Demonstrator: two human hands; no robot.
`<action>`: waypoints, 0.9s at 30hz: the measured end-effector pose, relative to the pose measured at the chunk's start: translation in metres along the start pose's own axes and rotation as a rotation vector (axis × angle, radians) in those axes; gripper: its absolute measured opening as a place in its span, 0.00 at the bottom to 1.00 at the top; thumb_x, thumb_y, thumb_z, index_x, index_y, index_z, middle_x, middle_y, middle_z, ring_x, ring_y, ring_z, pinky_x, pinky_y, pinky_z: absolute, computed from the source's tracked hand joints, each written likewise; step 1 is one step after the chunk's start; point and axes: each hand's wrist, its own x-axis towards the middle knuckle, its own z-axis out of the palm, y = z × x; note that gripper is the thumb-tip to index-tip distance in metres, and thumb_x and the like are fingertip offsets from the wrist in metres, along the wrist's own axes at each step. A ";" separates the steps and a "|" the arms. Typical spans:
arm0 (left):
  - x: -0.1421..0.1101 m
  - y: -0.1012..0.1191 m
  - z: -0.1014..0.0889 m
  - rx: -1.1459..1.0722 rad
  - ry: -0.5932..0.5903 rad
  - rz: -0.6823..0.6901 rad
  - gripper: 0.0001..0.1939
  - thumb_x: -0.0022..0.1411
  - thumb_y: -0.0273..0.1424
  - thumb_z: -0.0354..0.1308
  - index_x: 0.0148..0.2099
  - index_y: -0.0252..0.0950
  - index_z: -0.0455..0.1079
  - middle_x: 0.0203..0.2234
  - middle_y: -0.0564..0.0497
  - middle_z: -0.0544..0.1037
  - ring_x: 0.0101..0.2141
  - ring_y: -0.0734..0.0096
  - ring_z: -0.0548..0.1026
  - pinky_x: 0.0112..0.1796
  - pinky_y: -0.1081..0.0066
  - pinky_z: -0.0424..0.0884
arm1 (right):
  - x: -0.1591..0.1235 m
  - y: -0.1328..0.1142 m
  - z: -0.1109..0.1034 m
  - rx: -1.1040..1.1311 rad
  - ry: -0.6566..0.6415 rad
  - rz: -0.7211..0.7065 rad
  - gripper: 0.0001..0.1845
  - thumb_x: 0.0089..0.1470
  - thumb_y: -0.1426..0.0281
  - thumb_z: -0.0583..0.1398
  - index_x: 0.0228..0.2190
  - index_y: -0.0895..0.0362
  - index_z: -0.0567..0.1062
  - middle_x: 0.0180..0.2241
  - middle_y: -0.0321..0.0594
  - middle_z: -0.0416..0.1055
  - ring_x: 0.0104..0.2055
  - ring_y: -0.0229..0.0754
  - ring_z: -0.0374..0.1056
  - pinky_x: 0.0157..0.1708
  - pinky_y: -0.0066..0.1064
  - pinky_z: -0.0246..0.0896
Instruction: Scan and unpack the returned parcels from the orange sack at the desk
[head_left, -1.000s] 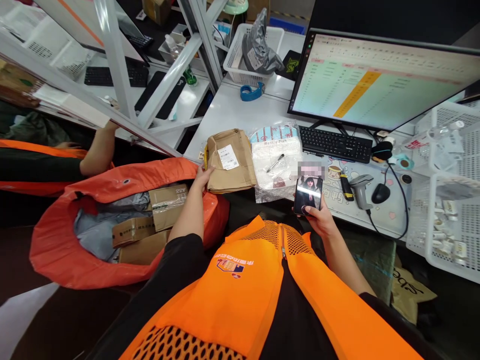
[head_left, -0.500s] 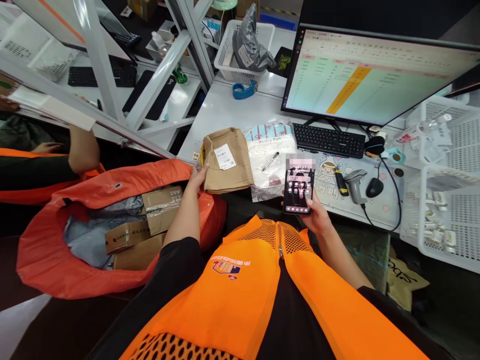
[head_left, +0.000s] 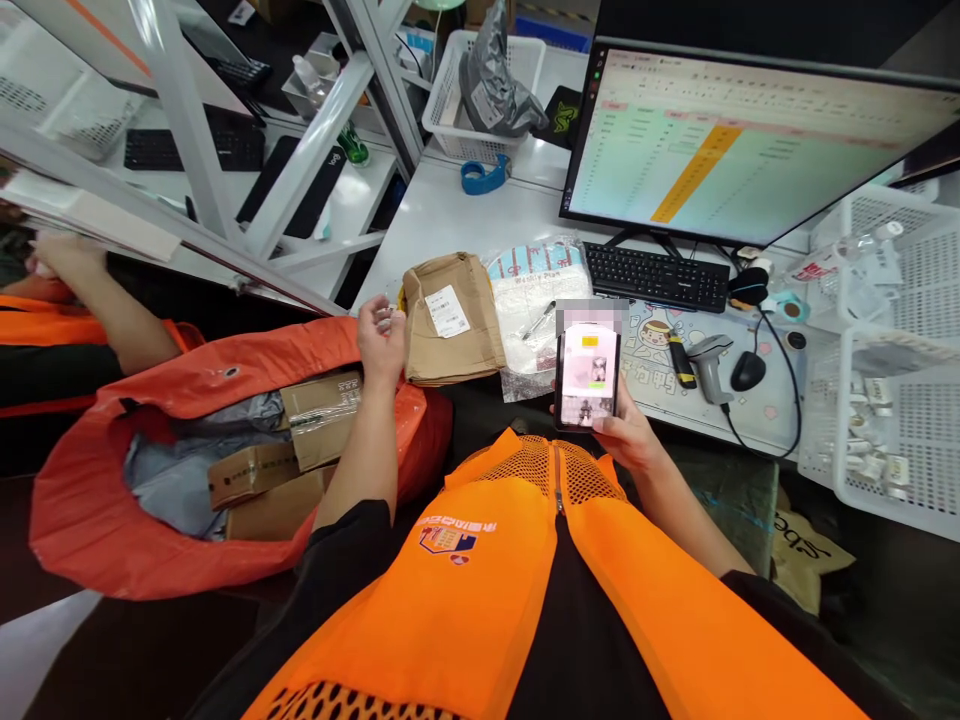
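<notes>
My right hand (head_left: 626, 432) holds a black smartphone (head_left: 587, 375) upright over the desk's front edge, its lit screen facing me. My left hand (head_left: 381, 335) hovers just left of a brown paper parcel (head_left: 451, 318) with a white label, fingers loosely curled and holding nothing; it does not touch the parcel. Beside the parcel lies a clear plastic bag (head_left: 541, 305) with a pen on top. Below my left arm an orange sack (head_left: 172, 445) gapes, with cardboard boxes (head_left: 319, 418) and grey bags inside.
On the white desk (head_left: 457, 215) are a monitor (head_left: 742, 150), keyboard (head_left: 656, 278), barcode scanner (head_left: 709, 358), mouse (head_left: 748, 370) and white baskets (head_left: 889, 420). A blue tape dispenser (head_left: 482, 176) sits farther back. Another person's arm (head_left: 105, 305) reaches in at the left, behind a metal frame (head_left: 300, 170).
My left hand has lifted off the parcel's corner and drawn back to the left. The phone has risen slightly and its screen shows different content. The other person's arm moved left.
</notes>
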 end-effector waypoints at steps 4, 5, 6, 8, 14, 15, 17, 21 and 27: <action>-0.033 0.077 0.018 -0.238 -0.320 0.094 0.21 0.73 0.44 0.60 0.60 0.36 0.71 0.51 0.43 0.80 0.55 0.54 0.79 0.58 0.60 0.73 | 0.002 0.001 0.004 0.001 -0.028 0.014 0.52 0.43 0.65 0.76 0.67 0.41 0.64 0.61 0.43 0.75 0.58 0.60 0.76 0.55 0.55 0.77; -0.043 0.096 0.023 -0.291 -0.406 0.102 0.22 0.73 0.47 0.61 0.59 0.37 0.72 0.50 0.43 0.81 0.54 0.53 0.79 0.58 0.58 0.73 | 0.002 0.001 0.005 0.001 -0.041 0.019 0.52 0.43 0.65 0.76 0.66 0.41 0.64 0.61 0.43 0.74 0.59 0.60 0.76 0.55 0.55 0.77; -0.052 0.112 0.029 -0.348 -0.484 0.116 0.24 0.72 0.49 0.61 0.59 0.37 0.72 0.49 0.43 0.81 0.53 0.53 0.80 0.58 0.57 0.73 | 0.003 0.002 0.007 0.002 -0.053 0.019 0.51 0.44 0.65 0.76 0.66 0.41 0.65 0.62 0.43 0.73 0.59 0.60 0.75 0.55 0.55 0.77; -0.069 0.139 0.042 -0.466 -0.608 0.144 0.27 0.71 0.52 0.62 0.60 0.39 0.72 0.49 0.43 0.81 0.52 0.54 0.80 0.57 0.57 0.73 | 0.004 0.003 0.010 0.006 -0.081 0.011 0.47 0.45 0.66 0.75 0.64 0.42 0.66 0.63 0.42 0.73 0.60 0.60 0.75 0.54 0.55 0.78; -0.094 0.165 0.067 -0.676 -0.794 0.122 0.33 0.71 0.55 0.60 0.69 0.45 0.64 0.48 0.45 0.83 0.47 0.60 0.82 0.48 0.61 0.75 | 0.005 0.003 0.016 0.060 -0.122 0.010 0.47 0.52 0.67 0.72 0.68 0.38 0.61 0.67 0.41 0.68 0.61 0.60 0.73 0.48 0.58 0.81; -0.095 0.165 0.069 -0.686 -0.808 0.109 0.33 0.71 0.55 0.60 0.70 0.44 0.64 0.47 0.45 0.83 0.46 0.60 0.82 0.46 0.62 0.75 | 0.004 0.002 0.015 0.072 -0.127 0.010 0.46 0.53 0.66 0.71 0.68 0.38 0.62 0.68 0.41 0.67 0.62 0.60 0.73 0.48 0.58 0.82; -0.098 0.163 0.071 -0.697 -0.834 0.083 0.34 0.71 0.55 0.60 0.70 0.42 0.63 0.45 0.45 0.84 0.45 0.60 0.82 0.44 0.63 0.75 | 0.003 -0.001 0.013 0.096 -0.149 0.018 0.44 0.55 0.66 0.70 0.68 0.38 0.63 0.69 0.40 0.65 0.63 0.60 0.72 0.50 0.59 0.81; -0.103 0.163 0.071 -0.701 -0.865 0.015 0.36 0.70 0.55 0.62 0.68 0.36 0.65 0.44 0.44 0.84 0.44 0.60 0.82 0.44 0.65 0.75 | -0.001 -0.008 0.011 0.096 -0.196 0.068 0.51 0.50 0.74 0.70 0.69 0.35 0.60 0.73 0.38 0.59 0.66 0.59 0.70 0.55 0.62 0.77; -0.110 0.163 0.067 -0.742 -0.935 -0.113 0.40 0.68 0.54 0.63 0.69 0.32 0.61 0.43 0.42 0.85 0.41 0.58 0.83 0.42 0.65 0.76 | -0.001 -0.011 0.014 0.057 -0.195 0.109 0.54 0.49 0.76 0.70 0.70 0.34 0.59 0.75 0.37 0.56 0.69 0.59 0.65 0.59 0.66 0.72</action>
